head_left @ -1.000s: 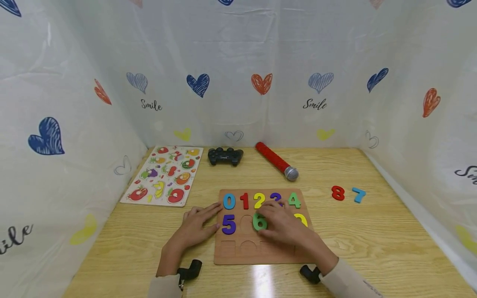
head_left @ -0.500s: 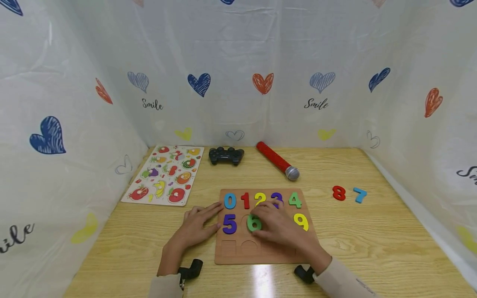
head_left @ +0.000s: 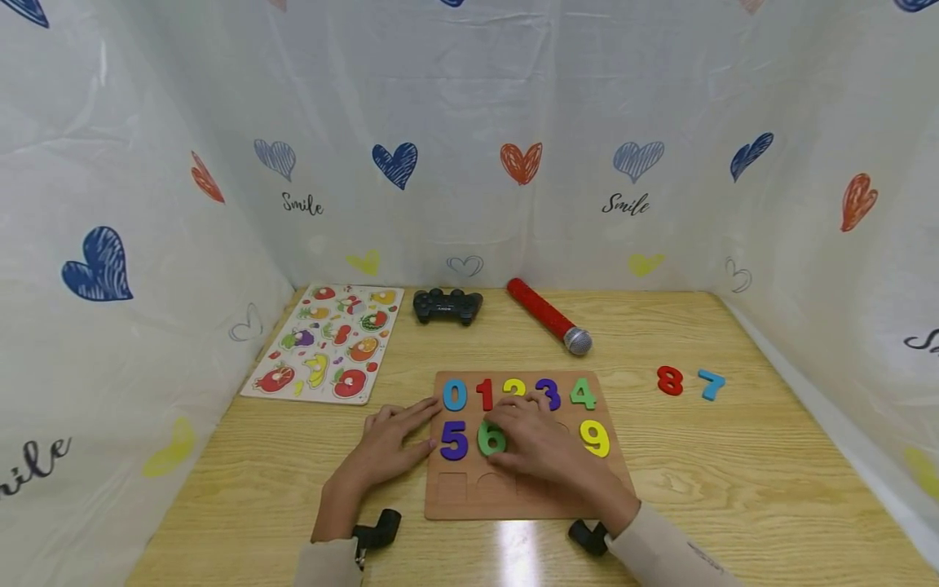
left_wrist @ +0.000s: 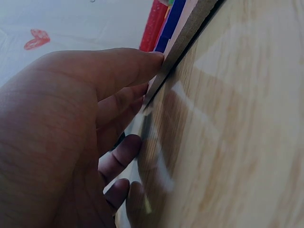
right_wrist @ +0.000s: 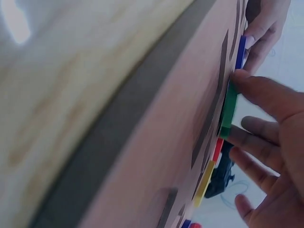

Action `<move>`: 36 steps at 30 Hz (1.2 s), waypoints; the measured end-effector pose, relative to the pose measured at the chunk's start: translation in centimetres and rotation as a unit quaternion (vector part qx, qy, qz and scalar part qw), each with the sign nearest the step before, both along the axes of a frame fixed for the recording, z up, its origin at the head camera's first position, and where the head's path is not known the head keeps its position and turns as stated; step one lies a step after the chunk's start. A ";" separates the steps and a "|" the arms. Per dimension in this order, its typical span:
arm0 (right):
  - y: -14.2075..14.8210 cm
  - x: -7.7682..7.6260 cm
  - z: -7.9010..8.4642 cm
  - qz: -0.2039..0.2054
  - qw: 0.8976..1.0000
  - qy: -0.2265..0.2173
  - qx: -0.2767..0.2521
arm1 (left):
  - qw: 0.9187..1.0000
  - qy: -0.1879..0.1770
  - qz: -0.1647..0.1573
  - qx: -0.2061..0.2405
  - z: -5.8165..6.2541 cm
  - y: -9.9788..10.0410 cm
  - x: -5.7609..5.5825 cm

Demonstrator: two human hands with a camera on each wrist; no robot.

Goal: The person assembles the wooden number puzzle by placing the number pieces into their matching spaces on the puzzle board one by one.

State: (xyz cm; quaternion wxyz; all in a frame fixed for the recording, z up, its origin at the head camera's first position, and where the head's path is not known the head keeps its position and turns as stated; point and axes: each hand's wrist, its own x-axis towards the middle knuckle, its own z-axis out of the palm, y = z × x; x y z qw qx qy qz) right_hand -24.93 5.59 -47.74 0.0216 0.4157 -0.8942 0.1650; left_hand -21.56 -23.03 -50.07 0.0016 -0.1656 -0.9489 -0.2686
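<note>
In the head view my right hand (head_left: 539,440) pinches a green number 6 (head_left: 482,439) between thumb and fingers, just right of a purple number 5 (head_left: 453,441) on the wooden number board (head_left: 469,509). The right wrist view shows the green 6 (right_wrist: 230,107) edge-on, close over the board's face, thumb at one end and a fingertip at the other. With relaxed fingers, my left hand (head_left: 390,448) touches the board's left edge; its thumb (left_wrist: 133,66) lies against that edge in the left wrist view. My right hand partly covers the yellow 2 and hides some middle-row recesses.
Colourful digits fill the top row, and a yellow 9 (head_left: 594,439) sits at right. A red 8 (head_left: 670,381) and blue 7 (head_left: 711,385) lie on the table right of the board. Behind are a fruit board (head_left: 333,346), a black game controller (head_left: 447,306) and a red microphone (head_left: 543,311).
My right hand has slid leftward over the board with the green 6, bringing it beside the purple 5. The yellow 9 is now fully uncovered. My left hand has stayed at the board's edge.
</note>
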 end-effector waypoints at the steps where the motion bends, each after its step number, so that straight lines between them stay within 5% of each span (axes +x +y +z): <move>1: -0.1 0.0 0.0 -0.003 1.000 -0.001 0.004 | 1.000 -0.002 0.000 0.000 0.0 0.0 0.0; 14: 0.1 0.1 -0.2 -0.024 1.000 0.002 -0.019 | 1.000 -0.002 -0.003 -0.002 0.1 0.2 0.0; 19: 1.5 0.2 0.2 -0.042 0.998 -0.016 -0.048 | 1.000 -0.007 0.000 -0.005 0.1 0.3 0.0; 36: 7.7 -0.9 0.8 -0.059 0.996 0.029 -0.060 | 1.000 0.007 0.003 -0.002 -0.4 0.2 -0.1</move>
